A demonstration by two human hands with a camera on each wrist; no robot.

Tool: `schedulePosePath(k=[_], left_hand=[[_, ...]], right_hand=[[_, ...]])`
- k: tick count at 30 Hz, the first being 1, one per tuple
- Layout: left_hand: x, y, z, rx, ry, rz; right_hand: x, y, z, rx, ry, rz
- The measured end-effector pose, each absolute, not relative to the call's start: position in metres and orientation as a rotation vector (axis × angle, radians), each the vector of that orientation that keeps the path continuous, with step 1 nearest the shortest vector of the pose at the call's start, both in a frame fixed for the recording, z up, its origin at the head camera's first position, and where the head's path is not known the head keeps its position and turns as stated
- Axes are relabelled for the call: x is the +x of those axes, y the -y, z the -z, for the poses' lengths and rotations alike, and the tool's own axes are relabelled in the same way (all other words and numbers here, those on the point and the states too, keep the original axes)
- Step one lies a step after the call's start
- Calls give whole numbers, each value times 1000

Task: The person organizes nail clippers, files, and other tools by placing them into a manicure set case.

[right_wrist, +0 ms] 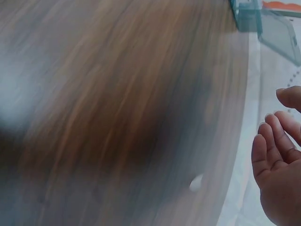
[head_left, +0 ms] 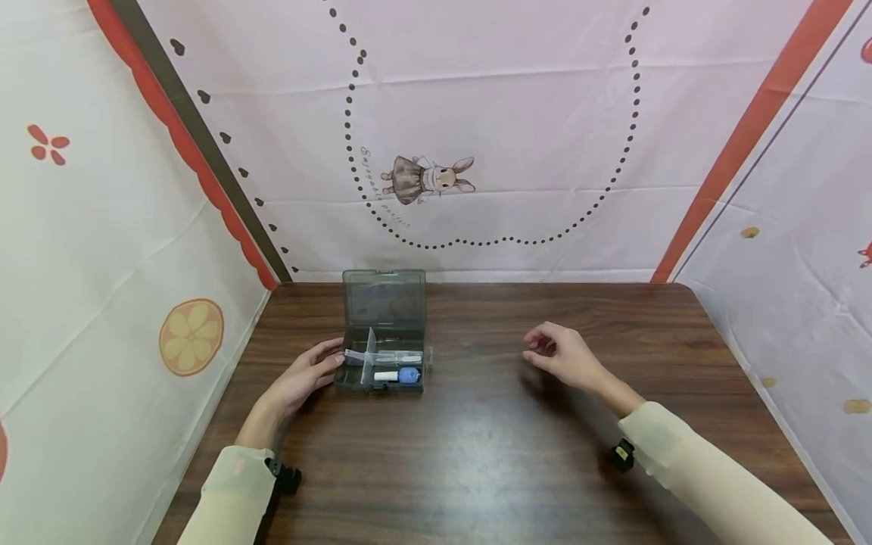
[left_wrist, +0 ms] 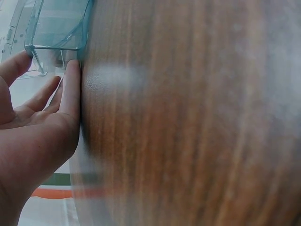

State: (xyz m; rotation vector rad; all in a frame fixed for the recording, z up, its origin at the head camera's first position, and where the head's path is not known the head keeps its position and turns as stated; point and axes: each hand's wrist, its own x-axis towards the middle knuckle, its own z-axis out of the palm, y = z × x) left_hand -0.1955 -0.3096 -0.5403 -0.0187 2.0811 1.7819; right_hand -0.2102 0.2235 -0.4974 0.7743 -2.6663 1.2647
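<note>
A translucent grey-green plastic box [head_left: 345,378] stands at the left of the table with its lid [head_left: 384,297] raised at the back. Clear dividers [head_left: 369,356] split its inside. The front right compartment has a small blue bottle [head_left: 409,375] with a white cap [head_left: 385,376] lying on its side; behind it lies a slim clear-and-white item [head_left: 402,357]. My left hand [head_left: 309,375] touches the box's left end with extended fingertips, as the left wrist view also shows at the box's end wall [left_wrist: 56,47]. Away to the right, my right hand [head_left: 568,356] hovers over the table, fingers loosely bent, holding nothing.
The brown wood-grain table [head_left: 470,469] ends at a printed cloth [head_left: 531,151] at the back, with more cloth along both sides. A small white spot [right_wrist: 196,182] shows on the table in the right wrist view. Black wrist cameras sit under both cuffs.
</note>
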Motion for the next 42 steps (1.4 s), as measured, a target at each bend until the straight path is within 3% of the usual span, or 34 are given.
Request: schedulePosePath(k=[16,42], left_hand=[[-198,310,542,-16,-2067,-1788],[-197,310,543,-27,-2079,-1783]], right_hand=[[-203,-287,516,646,2702,-1073],[-202,-296,536,666,2789,-1064]])
